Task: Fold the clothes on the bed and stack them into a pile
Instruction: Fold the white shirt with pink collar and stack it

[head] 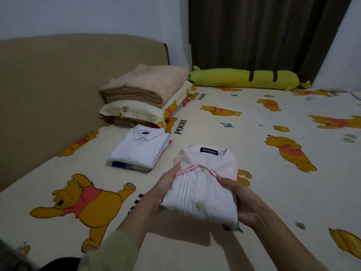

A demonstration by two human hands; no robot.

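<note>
Fingers [172,173] of left hand [166,184] and right hand [240,200] curled round the sides of a folded pink shirt [203,184], held just above the bed [254,153]. Up and left, apart, a pile of folded clothes [139,149] topped by a white shirt. Beyond, folded blanket [144,85] on pillows [140,112], yellow plush bolster [244,78] along the far edge.

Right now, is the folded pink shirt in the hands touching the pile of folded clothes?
Apart. The head view shows bare bedsheet between the pink shirt and the pile, which lies further left.
</note>
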